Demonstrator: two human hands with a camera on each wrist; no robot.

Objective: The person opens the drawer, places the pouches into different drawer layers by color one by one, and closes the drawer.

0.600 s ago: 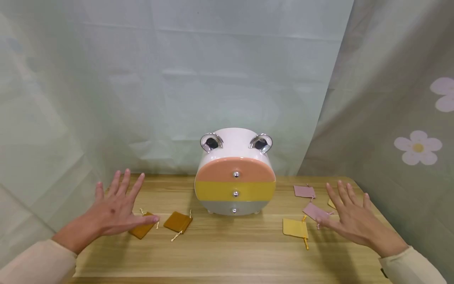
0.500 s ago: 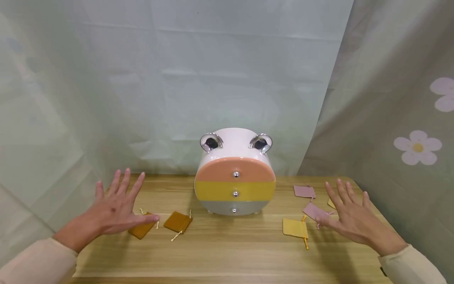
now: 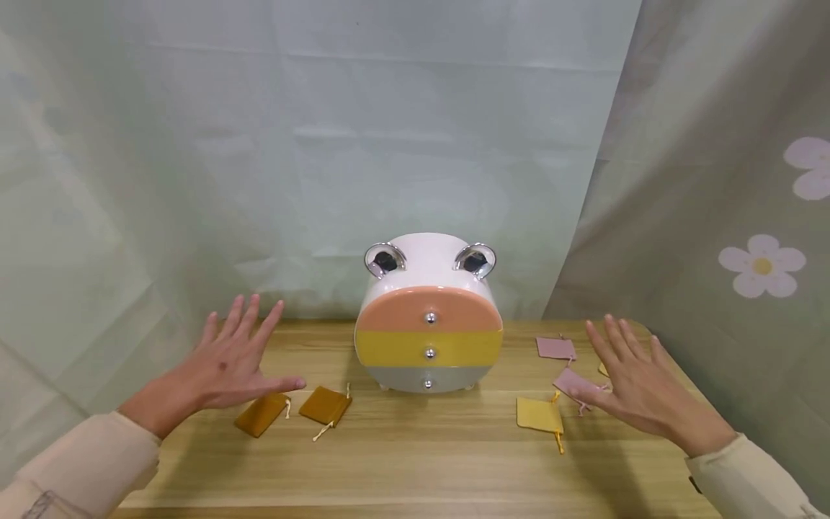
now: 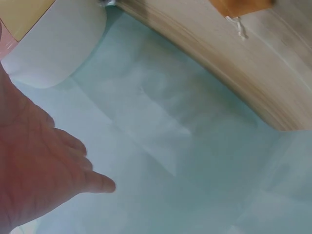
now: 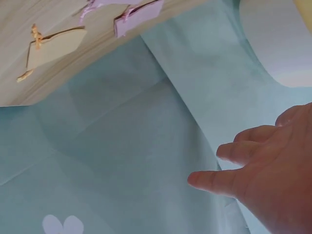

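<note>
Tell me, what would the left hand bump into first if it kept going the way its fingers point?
Probably the pale green cloth backdrop. The left hand is open, fingers pointing up and away over the wooden table, with nothing else visibly ahead; depth is unclear.

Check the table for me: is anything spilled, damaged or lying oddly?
Nothing stands out. The drawer box sits upright with all three drawers shut. The small pouches lie flat and scattered: brown ones by the left hand, pink and yellow by the right hand.
</note>
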